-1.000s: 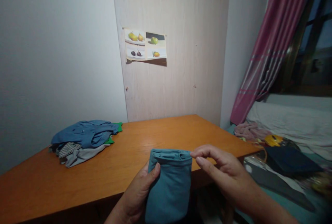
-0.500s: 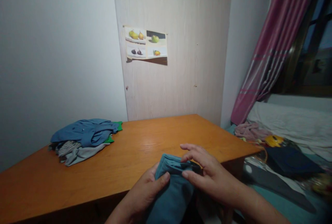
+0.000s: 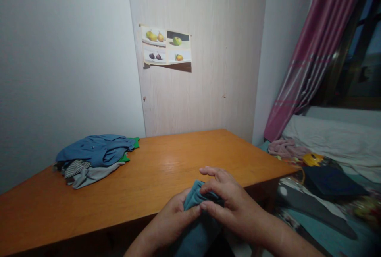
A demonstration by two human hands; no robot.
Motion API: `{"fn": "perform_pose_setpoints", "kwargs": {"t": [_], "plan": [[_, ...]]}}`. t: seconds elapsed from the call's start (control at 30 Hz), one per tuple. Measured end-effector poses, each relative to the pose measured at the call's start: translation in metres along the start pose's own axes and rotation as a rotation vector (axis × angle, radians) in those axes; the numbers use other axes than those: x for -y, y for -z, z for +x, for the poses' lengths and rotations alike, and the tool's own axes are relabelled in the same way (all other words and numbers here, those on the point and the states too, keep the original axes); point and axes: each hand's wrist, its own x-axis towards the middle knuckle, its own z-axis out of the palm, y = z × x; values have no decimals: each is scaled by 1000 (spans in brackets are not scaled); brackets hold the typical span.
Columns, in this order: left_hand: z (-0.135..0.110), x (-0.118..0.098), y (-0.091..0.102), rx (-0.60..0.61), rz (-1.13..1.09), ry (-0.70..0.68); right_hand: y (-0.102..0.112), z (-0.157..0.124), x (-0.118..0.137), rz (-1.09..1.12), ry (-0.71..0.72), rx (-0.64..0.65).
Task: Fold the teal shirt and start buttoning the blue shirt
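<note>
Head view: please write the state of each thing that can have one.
Teal cloth: bunched, held
Left hand: closed on teal cloth
Right hand: thumb and finger pinching teal cloth
Clothes pile: loosely heaped
Fruit pictures: hung up
Curtain: hanging slantwise
Pink cloth: crumpled
White cloth: rumpled

You hold cloth (image 3: 192, 197)
Your left hand (image 3: 175, 214) grips, right hand (image 3: 235, 205) touches, by the tabletop's (image 3: 178, 155) near edge; clothes (image 3: 92, 150) lie along the left.
</note>
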Motion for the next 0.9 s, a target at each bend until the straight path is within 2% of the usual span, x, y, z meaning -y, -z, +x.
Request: {"fn": "perform_pose_setpoints", "kwargs": {"t": [0.17,0.33,0.4,0.6,0.77,0.9], "plan": [[1,5,0,19,41,-24,-1,1,-3,-31,24,-10],[-2,0,-3,87,-9,-1,1,3,-2,237,7,4],[-3,-5,-5,125,-24,14,0,2,-4,275,-5,-6],[-3,-8,-8,124,-8,5,-2,-6,-12,84,-28,-31],[-1,-1,-7,137,-31,-11,4,-5,-9,-43,44,84],[1,2,-6,172,-23,-25,8,-5,-8,-28,52,143]]}}
